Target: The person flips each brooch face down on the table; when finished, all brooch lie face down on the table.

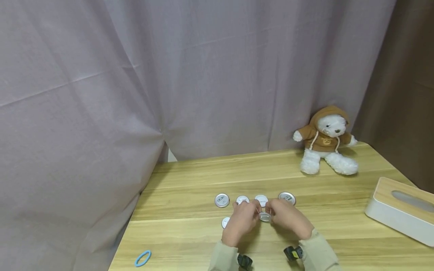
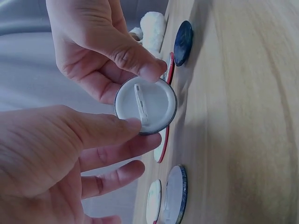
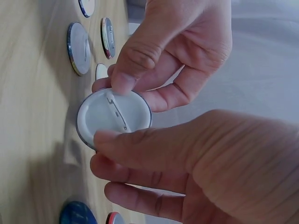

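Both hands hold one round pin-back badge [image 1: 265, 217] close over the wooden table. Its white back and safety pin [image 2: 140, 103] face up toward the wrist cameras. The left hand [image 1: 241, 218] pinches one edge, thumb on the back and fingers behind. On the opposite edge, the right hand [image 1: 285, 215] pinches it the same way. The badge's front is hidden. Around the hands lie several other badges: one at far left [image 1: 222, 200], two just beyond the fingers, a silver-rimmed badge [image 1: 287, 197] behind the right hand, and a badge [image 1: 225, 222] partly covered by the left hand.
A blue ring-shaped band [image 1: 143, 258] lies at the table's front left. A white teddy bear [image 1: 325, 143] in a brown hoodie sits at the back right. On the right edge stands a tissue box [image 1: 400, 216] with a wooden lid. Grey curtain [image 1: 217, 82] hangs behind the table.
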The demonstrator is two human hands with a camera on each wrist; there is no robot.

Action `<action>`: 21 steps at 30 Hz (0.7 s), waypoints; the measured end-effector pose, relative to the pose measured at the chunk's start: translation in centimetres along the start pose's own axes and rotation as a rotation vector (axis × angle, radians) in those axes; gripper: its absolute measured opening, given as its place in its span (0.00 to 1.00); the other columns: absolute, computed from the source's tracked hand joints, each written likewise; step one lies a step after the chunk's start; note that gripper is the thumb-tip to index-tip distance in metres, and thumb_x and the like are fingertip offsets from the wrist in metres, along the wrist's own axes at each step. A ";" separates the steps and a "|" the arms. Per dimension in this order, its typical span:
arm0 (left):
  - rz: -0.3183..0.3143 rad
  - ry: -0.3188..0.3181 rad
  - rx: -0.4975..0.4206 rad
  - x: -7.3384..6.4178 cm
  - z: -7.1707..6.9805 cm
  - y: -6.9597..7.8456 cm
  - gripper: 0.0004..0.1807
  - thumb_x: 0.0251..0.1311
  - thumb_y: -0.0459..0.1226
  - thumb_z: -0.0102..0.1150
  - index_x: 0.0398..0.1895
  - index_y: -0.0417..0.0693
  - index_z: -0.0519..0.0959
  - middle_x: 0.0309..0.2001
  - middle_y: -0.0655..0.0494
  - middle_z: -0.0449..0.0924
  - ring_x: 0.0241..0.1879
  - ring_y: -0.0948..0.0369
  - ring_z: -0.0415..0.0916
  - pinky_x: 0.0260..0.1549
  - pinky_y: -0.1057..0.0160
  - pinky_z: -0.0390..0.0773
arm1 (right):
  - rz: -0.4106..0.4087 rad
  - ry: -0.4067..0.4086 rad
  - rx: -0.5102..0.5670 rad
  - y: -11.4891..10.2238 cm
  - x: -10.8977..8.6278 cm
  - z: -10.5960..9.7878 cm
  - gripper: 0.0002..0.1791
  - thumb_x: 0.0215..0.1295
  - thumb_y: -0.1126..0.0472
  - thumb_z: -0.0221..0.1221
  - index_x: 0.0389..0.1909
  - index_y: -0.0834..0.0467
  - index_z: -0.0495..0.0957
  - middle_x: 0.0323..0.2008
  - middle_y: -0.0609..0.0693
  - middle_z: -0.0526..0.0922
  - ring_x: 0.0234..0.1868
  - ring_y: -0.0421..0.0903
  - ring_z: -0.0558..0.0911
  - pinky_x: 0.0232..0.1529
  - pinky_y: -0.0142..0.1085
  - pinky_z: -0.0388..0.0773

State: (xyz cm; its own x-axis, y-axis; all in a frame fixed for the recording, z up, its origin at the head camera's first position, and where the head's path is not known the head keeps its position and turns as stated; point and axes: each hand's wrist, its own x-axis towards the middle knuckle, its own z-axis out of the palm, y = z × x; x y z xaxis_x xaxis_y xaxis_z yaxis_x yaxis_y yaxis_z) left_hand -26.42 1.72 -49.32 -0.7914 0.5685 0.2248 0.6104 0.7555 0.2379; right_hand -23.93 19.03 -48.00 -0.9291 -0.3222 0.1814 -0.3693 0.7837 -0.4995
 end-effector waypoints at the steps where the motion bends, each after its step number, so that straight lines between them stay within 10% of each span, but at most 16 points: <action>1: 0.000 -0.001 -0.001 0.0 0.0 0.0 0.06 0.57 0.36 0.69 0.35 0.55 0.82 0.30 0.68 0.82 0.31 0.65 0.74 0.42 0.56 0.68 | -0.003 0.001 0.002 0.0 0.0 0.1 0.15 0.36 0.76 0.62 0.20 0.52 0.75 0.18 0.39 0.70 0.24 0.40 0.69 0.30 0.38 0.69; 21: -0.006 -0.025 0.016 0.1 0.4 0.2 0.14 0.50 0.32 0.72 0.39 0.57 0.84 0.24 0.67 0.81 0.31 0.65 0.77 0.45 0.50 0.71 | 0.019 0.031 -0.003 0.8 0.0 1.4 0.15 0.37 0.76 0.61 0.20 0.54 0.69 0.21 0.42 0.67 0.25 0.41 0.66 0.29 0.37 0.66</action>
State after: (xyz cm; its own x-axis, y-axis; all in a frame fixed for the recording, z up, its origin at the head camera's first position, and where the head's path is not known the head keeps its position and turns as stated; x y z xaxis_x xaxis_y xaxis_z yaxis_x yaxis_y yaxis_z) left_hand -26.34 2.04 -49.59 -0.7954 0.5721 0.1999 0.6055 0.7638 0.2236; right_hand -24.21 18.91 -49.53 -0.9360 -0.2912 0.1979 -0.3519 0.7911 -0.5004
